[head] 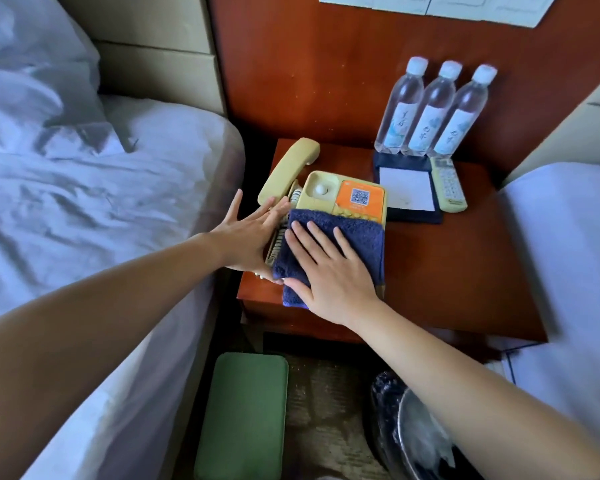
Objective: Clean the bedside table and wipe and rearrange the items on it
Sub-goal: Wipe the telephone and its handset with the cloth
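Fingers [312, 237] of the right hand [329, 271] lie spread and flat, pressing a dark blue cloth [357, 237] down over the near end of a cream telephone [326, 199]. Beside it the left hand [246, 233] is open too, its fingers straight and loosely apart, resting against the phone's left edge where the coiled cord [279, 237] runs; it grips nothing. The handset [288, 169] lies off the cradle, tilted along the phone's far-left side. An orange card [359, 199] with a printed code sits on the phone body just above the cloth. All of this is on the left half of the reddish wooden surface [465, 271]. Toward the back right, a notepad [407, 188] in a dark holder lies flat, with a pale remote control [447, 185] touching its right side. Behind them three water bottles [430, 112] stand upright in a row against the wooden wall panel. Beds with white sheets flank both sides.
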